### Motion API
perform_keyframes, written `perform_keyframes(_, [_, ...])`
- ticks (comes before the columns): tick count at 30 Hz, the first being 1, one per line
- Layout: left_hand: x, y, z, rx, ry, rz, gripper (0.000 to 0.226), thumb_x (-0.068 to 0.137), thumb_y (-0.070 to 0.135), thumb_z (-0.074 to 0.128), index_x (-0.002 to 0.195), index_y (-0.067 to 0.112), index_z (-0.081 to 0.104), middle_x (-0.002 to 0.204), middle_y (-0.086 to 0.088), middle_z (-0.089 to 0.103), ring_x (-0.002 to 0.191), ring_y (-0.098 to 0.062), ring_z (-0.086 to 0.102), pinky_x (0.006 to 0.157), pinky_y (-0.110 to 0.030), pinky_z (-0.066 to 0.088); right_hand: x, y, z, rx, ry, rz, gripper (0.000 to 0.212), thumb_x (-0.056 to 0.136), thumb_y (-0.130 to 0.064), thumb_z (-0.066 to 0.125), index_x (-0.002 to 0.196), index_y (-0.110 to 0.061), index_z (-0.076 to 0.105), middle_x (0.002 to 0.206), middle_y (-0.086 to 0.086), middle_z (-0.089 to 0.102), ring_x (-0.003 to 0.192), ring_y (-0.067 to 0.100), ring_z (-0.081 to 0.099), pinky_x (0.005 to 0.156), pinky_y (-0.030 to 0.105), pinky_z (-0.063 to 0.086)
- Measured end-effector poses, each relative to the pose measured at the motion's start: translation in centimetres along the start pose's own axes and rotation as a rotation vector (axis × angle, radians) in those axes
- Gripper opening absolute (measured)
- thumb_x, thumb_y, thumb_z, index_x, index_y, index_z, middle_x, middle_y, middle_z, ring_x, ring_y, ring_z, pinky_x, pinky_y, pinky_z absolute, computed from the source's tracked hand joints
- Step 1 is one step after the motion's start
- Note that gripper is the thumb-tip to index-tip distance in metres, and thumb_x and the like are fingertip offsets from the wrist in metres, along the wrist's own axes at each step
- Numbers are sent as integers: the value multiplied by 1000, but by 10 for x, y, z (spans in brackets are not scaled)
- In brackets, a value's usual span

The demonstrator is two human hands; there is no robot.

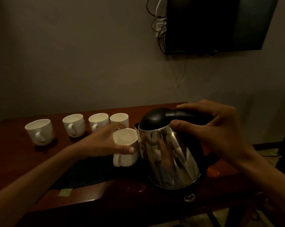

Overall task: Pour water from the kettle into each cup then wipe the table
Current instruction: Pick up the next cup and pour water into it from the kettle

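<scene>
Your right hand (220,128) is wrapped around the black handle of the steel kettle (169,154), the thumb pressed on the near side of the handle and the fingers curled over its top. The kettle is tipped only a little. Its spout is just beside the rim of the white cup (126,146) and may be touching it.

Your left hand (109,141) pinches this cup at the rim, the thumb on the near wall and the fingers on the far wall. The cup is above the dark cloth (89,171) that lies on the counter (122,197); I cannot tell whether it rests there or is lifted.

I judge that the pouring is about to begin or has just begun. Keep the cup firm under the spout and hold it level. Tilt the kettle slowly by turning the wrist, so the water falls to the middle of the cup and not on your left thumb. Stop before the rim.

Four more cups (73,125) stand in a row beyond your left hand. In this dim light I cannot see if they have water.
</scene>
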State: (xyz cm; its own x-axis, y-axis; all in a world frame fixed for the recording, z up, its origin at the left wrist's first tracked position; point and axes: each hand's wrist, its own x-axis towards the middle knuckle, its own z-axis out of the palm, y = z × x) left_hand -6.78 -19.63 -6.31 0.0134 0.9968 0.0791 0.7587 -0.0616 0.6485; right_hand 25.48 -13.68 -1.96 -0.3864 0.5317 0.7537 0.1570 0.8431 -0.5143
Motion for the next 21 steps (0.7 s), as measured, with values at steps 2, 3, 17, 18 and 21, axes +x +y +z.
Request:
perform_keyframes(2, [-1, -3, -1, 4, -5, 0, 102, 52, 81, 74, 136, 32, 45, 135, 15, 51, 120, -3, 53, 93, -22, 48, 4, -1, 2, 15, -15, -6, 42, 70, -43, 84, 107, -27, 77, 93, -13, 71, 85, 8, 70, 71, 29, 59])
perform_keyframes(3, [-1, -3, -1, 8, -5, -2, 101, 53, 80, 75, 136, 33, 45, 136, 15, 50, 120, -3, 52, 92, -20, 47, 7, -1, 3, 18, -24, -9, 42, 69, -43, 84, 107, -27, 77, 93, -13, 72, 85, 8, 70, 71, 28, 59])
perform_keyframes(17, [10, 9, 16, 52, -44, 19, 100, 47, 83, 69, 132, 36, 43, 121, 28, 48, 113, 5, 50, 84, -15, 45, 18, -5, -17, -79, -199, -37, 43, 71, -41, 81, 109, -20, 75, 96, -12, 72, 87, 5, 71, 71, 22, 60])
perform_keyframes(18, [12, 12, 17, 54, -49, 22, 98, 48, 83, 70, 130, 38, 43, 119, 29, 48, 112, 6, 51, 82, -14, 45, 18, -5, -18, -90, -194, -36, 43, 71, -43, 81, 108, -21, 76, 94, -13, 72, 85, 4, 71, 71, 21, 59])
perform_keyframes(21, [18, 16, 23, 28, -75, 32, 96, 50, 82, 72, 129, 37, 44, 124, 24, 51, 115, 0, 53, 86, -18, 47, 19, -6, -26, -125, -183, -28, 45, 68, -47, 81, 106, -25, 77, 92, -13, 72, 84, 5, 71, 71, 25, 60])
